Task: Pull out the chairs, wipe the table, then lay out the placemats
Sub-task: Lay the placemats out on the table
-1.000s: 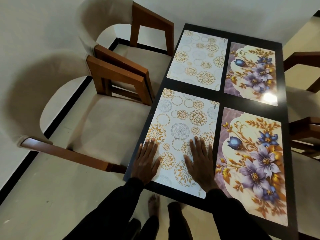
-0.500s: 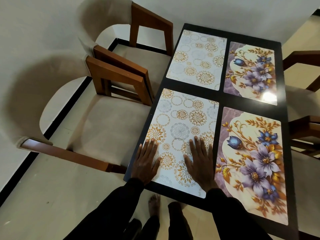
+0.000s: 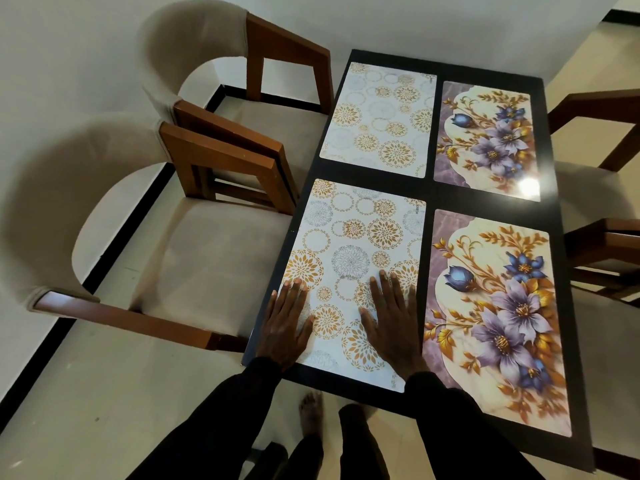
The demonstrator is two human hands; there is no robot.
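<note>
Both hands down flat. The left hand (image 3: pixel 285 323) lies palm-down, fingers straight and close together, on the near left edge of the gold-circle placemat (image 3: pixel 353 244), its outer side over the dark tabletop (image 3: pixel 429 194). The right hand (image 3: pixel 393 323) presses flat on the same mat's near right part, fingers straight, thumb out. Neither hand grips anything.

That mat sits at the near left of the tabletop. Just beside it on the right is a purple-flower placemat (image 3: pixel 495 317), with a dark strip showing between them. Beyond lie a second circle mat (image 3: pixel 381 116) and a second flower mat (image 3: pixel 488 136), four in a grid.

Left of the tabletop stand two beige chairs, the near one (image 3: pixel 194 258) and the far one (image 3: pixel 277 119). Wooden chair frames (image 3: pixel 602 251) show at the right. A bare foot (image 3: pixel 310 410) rests on the floor below.
</note>
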